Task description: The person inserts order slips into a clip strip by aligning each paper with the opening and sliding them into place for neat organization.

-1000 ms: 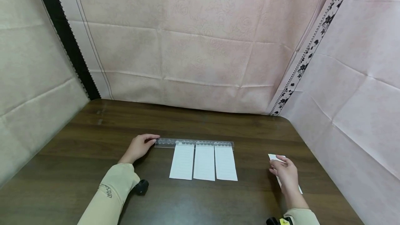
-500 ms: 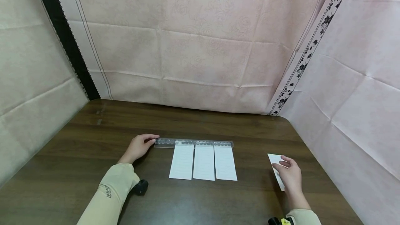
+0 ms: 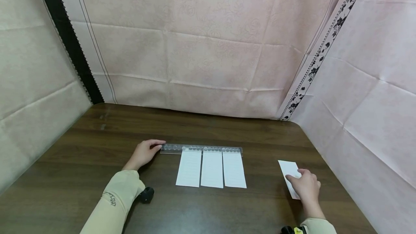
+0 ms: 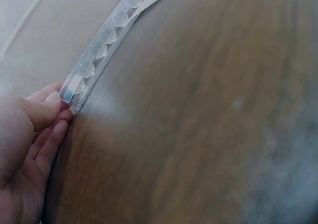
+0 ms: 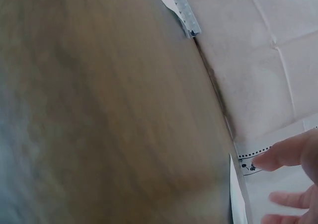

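In the left wrist view, my left hand (image 4: 30,139) pinches one end of a clear plastic strip (image 4: 99,47) between thumb and fingers. A row of half-round clear tabs runs along this strip. Three white lined paper slips (image 3: 212,169) hang side by side from its right part in the head view, lying toward me on the table. Farther right, my right hand (image 3: 308,189) hovers at the right edge of a separate white slip (image 3: 289,170), thumb and forefinger spread apart over it. The right wrist view shows these fingers loose beside that slip (image 5: 237,194), gripping nothing.
The dark wood table (image 3: 188,212) is enclosed by pale cloth at the back (image 3: 208,64) and both sides. A black wrist device (image 3: 147,195) sits by my left sleeve; another is partly visible at my right cuff.
My right hand has slid rightward across the loose slip to its right edge, uncovering more of it. The left hand and the strip with its slips have stayed put.
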Motion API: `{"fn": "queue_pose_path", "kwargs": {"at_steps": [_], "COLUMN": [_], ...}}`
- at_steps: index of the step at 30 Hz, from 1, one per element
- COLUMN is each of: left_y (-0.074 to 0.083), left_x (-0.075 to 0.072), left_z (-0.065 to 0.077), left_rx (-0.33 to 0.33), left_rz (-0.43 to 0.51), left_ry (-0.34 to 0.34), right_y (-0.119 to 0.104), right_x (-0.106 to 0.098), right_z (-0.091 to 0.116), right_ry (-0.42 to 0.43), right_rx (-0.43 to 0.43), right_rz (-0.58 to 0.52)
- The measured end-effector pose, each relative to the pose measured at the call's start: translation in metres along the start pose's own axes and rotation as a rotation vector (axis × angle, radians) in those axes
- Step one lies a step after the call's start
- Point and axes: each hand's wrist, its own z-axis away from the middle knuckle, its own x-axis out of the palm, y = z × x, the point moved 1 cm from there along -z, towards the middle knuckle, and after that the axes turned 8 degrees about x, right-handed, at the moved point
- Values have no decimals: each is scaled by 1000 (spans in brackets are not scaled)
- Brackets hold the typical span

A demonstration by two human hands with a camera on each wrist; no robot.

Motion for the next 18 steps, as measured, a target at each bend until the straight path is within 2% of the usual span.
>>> {"fn": "queue_pose_path", "kwargs": {"at_steps": [3,12,18], "left_y": [0,2,4], "left_x": [0,0,1], "left_z": [0,1,1], "left_rx": [8,22,19], "left_rz": [2,-7,-13], "left_ry": [-2,-4,-5], "right_y": [2,12,17], "right_x": [-2,-5,-4], "right_z": [0,-5,-7], "right_ry": [-19,-168,-188], "right_rx": [40,138,176], "right_rz": [58,158,199]}}
